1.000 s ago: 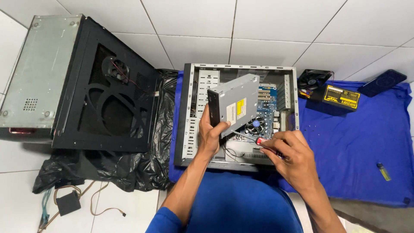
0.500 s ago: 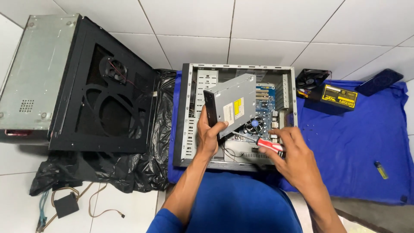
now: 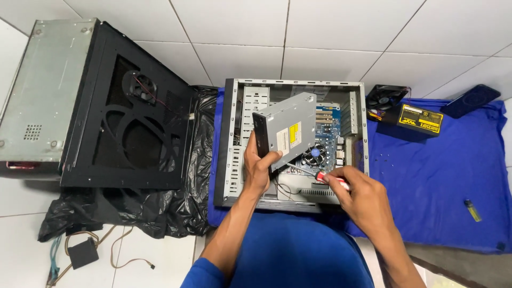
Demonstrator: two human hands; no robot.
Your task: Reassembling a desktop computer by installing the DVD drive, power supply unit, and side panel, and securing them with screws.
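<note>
Head view: your left hand (image 3: 258, 170) fingers clamp the grey optical drive (image 3: 288, 128) above the open computer case (image 3: 229, 144); your right hand (image 3: 362, 200) fingers pinch a red-handled screwdriver (image 3: 332, 180) just beside it.

The person's body appears at the lower edge of the head view as two bare forearms, the left hand (image 3: 260, 169) and the right hand (image 3: 364, 201). A blue short sleeve (image 3: 205, 273) covers the left upper arm and ends above the elbow; no sleeve shows on the right arm. No gloves, rings, watch or wristbands are worn on either hand or wrist, and blue legwear (image 3: 301, 253) of a matching plain shade, smooth and unpatterned, fills the area between the forearms.
</note>
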